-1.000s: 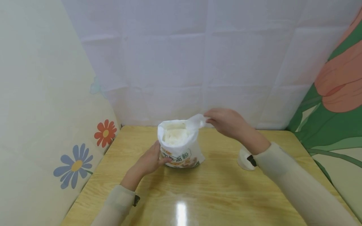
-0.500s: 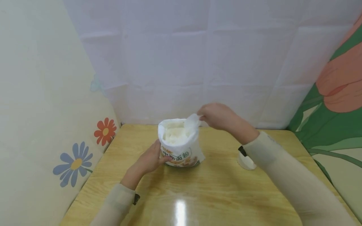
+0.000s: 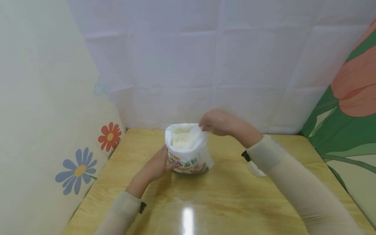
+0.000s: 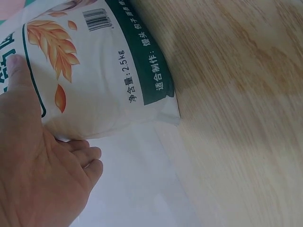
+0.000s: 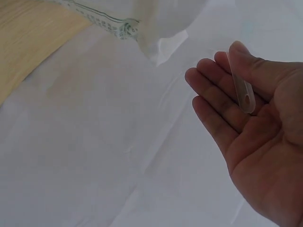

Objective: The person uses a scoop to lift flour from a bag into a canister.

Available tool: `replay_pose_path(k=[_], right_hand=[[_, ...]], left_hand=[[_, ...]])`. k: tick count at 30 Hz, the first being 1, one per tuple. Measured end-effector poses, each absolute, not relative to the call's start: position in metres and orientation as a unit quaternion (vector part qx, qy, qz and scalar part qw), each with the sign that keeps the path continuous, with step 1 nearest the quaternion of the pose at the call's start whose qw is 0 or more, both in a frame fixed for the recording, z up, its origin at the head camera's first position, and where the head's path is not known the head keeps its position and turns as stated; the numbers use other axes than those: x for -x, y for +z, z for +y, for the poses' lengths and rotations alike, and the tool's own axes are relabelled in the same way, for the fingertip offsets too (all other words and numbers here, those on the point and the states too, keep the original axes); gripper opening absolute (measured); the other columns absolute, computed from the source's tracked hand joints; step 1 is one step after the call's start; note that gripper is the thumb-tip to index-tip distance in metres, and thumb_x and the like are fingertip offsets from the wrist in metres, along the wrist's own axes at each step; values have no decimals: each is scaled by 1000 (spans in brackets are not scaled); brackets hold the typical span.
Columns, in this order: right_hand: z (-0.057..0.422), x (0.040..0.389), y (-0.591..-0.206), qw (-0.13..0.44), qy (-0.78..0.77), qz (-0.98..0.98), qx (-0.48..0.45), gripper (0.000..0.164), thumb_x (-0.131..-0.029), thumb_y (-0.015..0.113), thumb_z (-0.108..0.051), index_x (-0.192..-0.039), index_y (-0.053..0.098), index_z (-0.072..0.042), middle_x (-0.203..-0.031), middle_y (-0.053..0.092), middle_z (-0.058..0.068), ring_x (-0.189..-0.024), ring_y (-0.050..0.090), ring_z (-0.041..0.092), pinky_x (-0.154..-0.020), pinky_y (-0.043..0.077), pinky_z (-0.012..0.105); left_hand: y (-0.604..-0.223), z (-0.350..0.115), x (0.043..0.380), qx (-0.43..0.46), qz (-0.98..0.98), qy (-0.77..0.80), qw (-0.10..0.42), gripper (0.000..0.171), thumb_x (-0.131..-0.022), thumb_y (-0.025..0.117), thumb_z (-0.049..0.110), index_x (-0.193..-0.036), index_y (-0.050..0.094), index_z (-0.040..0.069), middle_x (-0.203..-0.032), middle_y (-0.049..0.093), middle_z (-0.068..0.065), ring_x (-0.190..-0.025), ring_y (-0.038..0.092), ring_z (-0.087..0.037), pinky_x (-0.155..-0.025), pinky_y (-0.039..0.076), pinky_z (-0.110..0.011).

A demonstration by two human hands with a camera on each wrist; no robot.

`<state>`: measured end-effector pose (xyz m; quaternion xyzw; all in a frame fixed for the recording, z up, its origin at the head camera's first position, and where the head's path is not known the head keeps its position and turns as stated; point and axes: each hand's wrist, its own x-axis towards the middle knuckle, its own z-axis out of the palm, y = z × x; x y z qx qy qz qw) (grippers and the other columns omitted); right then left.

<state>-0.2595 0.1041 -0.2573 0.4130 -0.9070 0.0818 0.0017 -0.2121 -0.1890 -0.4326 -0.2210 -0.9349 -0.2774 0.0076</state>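
Note:
A white bag of flour (image 3: 189, 163) stands on the table with its top rolled down. Pale flour (image 3: 180, 141) shows inside its mouth. My left hand (image 3: 155, 164) grips the bag's left side, thumb on the printed front; in the left wrist view, the other fingers of the left hand (image 4: 47, 175) bend round the edge of the flour bag (image 4: 94, 75). At the bag's right rim, my right hand (image 3: 220, 122) holds a translucent scoop. The scoop's handle (image 5: 243, 94) is pinched between thumb and forefinger in the right wrist view. Its bowl is hard to make out against the bag.
On the wooden table (image 3: 223, 202), a small white round object (image 3: 256, 169) sits to the right, partly hidden by the right sleeve. A white cloth (image 3: 173, 65) hangs behind the table. Flower-patterned panels (image 3: 44, 130) close off both sides.
My right hand has moved left and slightly down, taking the scoop into the bag's mouth. The left hand keeps its hold on the bag.

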Motion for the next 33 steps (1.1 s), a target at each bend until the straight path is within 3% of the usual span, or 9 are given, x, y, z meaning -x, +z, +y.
replay_pose_path(k=[3, 21, 33], right_hand=[[104, 257, -267, -2, 98, -905, -414, 26, -99, 65, -15, -120, 72, 0, -122, 71, 16, -117, 65, 35, -106, 50, 49], [81, 234, -307, 60, 179, -900, -394, 25, -98, 66, -13, -119, 72, -2, -119, 72, 14, -113, 68, 31, -102, 54, 45], [86, 229, -309, 85, 207, -896, -382, 26, -98, 66, -16, -119, 72, -2, -121, 72, 14, -113, 67, 31, -104, 53, 45]], left_hand=[[-434, -186, 210, 218, -936, -278, 6, 100, -90, 69, 54, -160, 12, 10, -150, 43, -13, -144, 40, -31, -120, 34, -47], [-434, -189, 212, 216, -936, -277, 7, 99, -91, 70, 51, -159, 13, 8, -149, 45, -14, -142, 42, -31, -120, 35, -47], [-430, -186, 212, 222, -936, -274, 12, 100, -91, 70, 50, -160, 12, 8, -149, 45, -15, -143, 42, -31, -120, 34, -47]])
